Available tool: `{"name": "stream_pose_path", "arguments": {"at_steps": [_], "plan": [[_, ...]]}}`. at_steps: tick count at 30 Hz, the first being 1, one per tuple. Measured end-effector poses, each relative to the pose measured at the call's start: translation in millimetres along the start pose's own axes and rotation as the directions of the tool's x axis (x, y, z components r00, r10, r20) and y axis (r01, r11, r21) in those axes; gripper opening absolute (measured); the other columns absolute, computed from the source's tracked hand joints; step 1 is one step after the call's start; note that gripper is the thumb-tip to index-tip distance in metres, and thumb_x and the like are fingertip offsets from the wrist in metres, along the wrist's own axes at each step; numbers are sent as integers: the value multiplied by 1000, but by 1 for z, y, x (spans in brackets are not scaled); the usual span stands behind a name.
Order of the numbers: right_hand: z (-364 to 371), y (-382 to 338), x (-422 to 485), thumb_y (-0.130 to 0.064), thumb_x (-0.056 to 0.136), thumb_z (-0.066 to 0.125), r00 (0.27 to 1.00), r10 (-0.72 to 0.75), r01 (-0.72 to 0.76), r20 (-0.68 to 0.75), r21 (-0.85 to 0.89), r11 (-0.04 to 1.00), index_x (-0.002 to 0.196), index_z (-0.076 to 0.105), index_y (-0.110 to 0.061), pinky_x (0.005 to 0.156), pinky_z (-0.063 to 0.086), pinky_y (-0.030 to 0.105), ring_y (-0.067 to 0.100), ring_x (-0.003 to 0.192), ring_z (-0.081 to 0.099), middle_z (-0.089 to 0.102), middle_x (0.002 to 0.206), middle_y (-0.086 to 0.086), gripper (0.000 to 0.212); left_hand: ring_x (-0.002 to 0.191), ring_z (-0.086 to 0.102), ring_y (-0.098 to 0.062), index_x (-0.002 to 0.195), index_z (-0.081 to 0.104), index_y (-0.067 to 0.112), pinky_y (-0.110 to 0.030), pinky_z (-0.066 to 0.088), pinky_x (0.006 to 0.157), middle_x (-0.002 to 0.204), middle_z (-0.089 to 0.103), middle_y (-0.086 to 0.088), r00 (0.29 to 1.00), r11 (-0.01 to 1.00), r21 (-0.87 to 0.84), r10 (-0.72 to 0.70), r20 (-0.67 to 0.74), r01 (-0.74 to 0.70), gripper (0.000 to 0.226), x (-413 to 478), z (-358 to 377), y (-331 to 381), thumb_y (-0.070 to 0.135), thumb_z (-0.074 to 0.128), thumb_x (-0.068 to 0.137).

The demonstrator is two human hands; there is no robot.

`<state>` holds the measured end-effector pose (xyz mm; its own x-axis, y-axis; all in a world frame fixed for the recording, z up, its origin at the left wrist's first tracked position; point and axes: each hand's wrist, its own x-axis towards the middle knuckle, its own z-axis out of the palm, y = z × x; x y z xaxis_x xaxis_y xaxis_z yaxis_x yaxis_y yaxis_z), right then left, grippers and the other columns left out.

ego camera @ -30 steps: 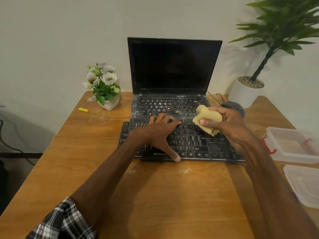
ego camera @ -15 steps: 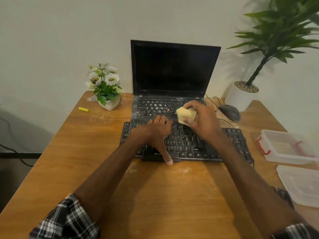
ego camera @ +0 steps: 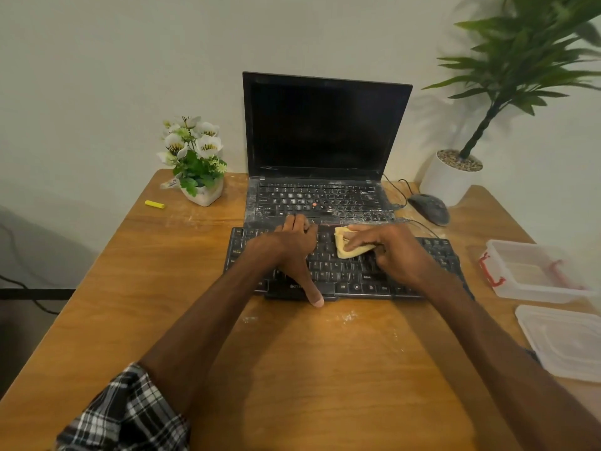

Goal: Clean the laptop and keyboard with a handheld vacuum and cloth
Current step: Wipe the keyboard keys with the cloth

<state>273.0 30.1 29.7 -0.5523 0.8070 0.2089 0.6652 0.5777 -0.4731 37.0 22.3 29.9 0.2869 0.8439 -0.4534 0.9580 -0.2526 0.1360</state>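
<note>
A black laptop [ego camera: 325, 131] stands open at the back of the wooden table [ego camera: 162, 288], its keys dusted with white powder. In front of it lies a black external keyboard [ego camera: 351, 275]. My left hand [ego camera: 292, 252] rests flat on the keyboard's left half, fingers spread, thumb over the front edge. My right hand [ego camera: 387, 252] presses a folded yellow cloth [ego camera: 349, 245] onto the keys near the keyboard's upper middle. No handheld vacuum is in view.
A small white flower pot [ego camera: 198, 164] and a yellow stick [ego camera: 154, 204] sit at the back left. A black mouse [ego camera: 429, 208] and a large potted plant [ego camera: 455, 177] are at the back right. A clear plastic box [ego camera: 533, 271] and its lid [ego camera: 562, 340] lie at the right edge.
My right hand has carried the cloth from the keyboard's right side toward its middle and lowered it flat onto the keys. The left hand has stayed in place.
</note>
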Motion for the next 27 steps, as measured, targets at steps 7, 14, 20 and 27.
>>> {"name": "stream_pose_path", "arguments": {"at_steps": [7, 14, 20, 27], "plan": [[-35, 26, -6, 20, 78, 63, 984, 166, -168, -70, -21, 986, 104, 79, -21, 95, 52, 28, 16, 114, 62, 71, 124, 2, 51, 156, -19, -43, 161, -23, 16, -66, 8, 125, 169, -26, -16, 1000, 1000, -5, 21, 2, -21, 173, 2, 1, 0, 81, 87, 44], [-10, 12, 8, 21, 77, 57, 1000, -5, 6, 14, -46, 999, 116, 74, -24, 98, 53, 23, 13, 121, 62, 67, 129, -3, 62, 156, 4, -37, 164, -6, 12, -58, 10, 126, 170, -1, -12, 955, 972, 67, 232, -185, -223, 155, 9, 13, 26, 89, 75, 57], [-25, 41, -5, 27, 74, 55, 989, 141, -143, 45, 44, 989, 105, 78, -18, 113, 37, 24, 9, 131, 53, 69, 126, -3, 59, 153, 9, -32, 166, -2, 12, -54, 17, 124, 167, 6, -9, 954, 971, 96, 233, -186, -219, 146, 6, 10, 28, 85, 73, 65], [-49, 59, -25, 25, 76, 59, 974, 227, -227, 26, -19, 974, 104, 78, -10, 99, 33, 0, 11, 125, 57, 70, 124, 3, 49, 151, 11, -32, 165, -2, 11, -52, 21, 123, 166, 7, -8, 954, 971, 96, 233, -188, -218, 145, 7, 13, 29, 85, 73, 65]]}}
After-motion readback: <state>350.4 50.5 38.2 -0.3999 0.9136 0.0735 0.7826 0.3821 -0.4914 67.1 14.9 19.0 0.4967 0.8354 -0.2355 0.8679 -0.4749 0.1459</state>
